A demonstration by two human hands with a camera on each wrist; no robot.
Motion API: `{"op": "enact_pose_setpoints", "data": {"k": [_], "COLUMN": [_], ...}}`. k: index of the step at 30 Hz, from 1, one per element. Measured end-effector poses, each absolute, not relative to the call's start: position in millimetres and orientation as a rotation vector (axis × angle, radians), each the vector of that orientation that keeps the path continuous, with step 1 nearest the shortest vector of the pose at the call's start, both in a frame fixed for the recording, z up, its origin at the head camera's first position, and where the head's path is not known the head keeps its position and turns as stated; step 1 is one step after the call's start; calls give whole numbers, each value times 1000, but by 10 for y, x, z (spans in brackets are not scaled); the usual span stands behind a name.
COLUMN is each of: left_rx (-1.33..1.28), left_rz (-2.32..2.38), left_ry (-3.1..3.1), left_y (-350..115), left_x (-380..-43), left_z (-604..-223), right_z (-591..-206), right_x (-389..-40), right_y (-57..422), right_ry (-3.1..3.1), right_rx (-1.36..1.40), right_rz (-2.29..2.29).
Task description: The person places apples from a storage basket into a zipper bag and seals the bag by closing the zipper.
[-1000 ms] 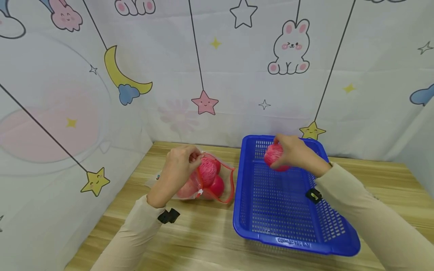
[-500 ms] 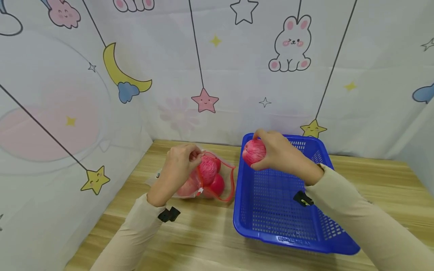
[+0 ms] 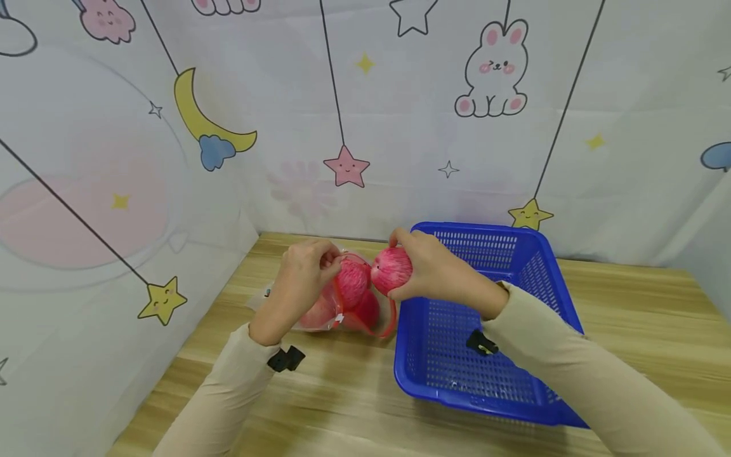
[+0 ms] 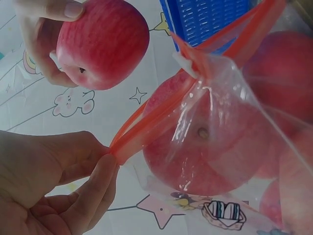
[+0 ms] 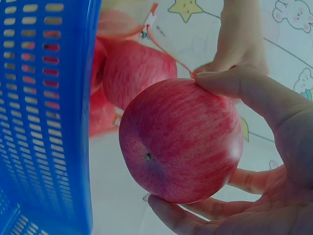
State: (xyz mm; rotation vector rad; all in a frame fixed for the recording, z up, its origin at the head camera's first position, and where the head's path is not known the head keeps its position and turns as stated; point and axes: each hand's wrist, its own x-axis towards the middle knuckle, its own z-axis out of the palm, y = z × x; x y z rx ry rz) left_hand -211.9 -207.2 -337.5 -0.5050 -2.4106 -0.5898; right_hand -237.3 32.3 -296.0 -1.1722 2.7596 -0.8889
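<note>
The left hand (image 3: 297,279) pinches the clear zip bag (image 4: 215,98) by its orange edge (image 4: 155,123), likely keeping the mouth apart; the right hand (image 3: 438,270) cups a red apple (image 3: 393,270) there, near the blue basket's rim (image 3: 401,355).

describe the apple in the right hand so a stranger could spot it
Find the blue basket on the wooden table. Near its left rim in the head view, the right hand holds a streaky red apple. The apples left of it lie inside a clear, red-edged bag; this one is outside.
</note>
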Motion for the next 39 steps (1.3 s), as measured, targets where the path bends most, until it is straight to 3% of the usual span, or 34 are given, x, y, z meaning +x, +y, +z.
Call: {"op": "enact_pose_setpoints", "data": {"k": [39], "left_rx": [-451], "left_rz": [-611], "left_ry": [-2439], "left_y": [-2051], "left_x": [-2088], "left_z": [-3330], "right_z": [-3293], "right_x": [-2340], "right_y": [-213], "right_ry": [2820], "right_rx": [-1066], "right_rz": [-860]}}
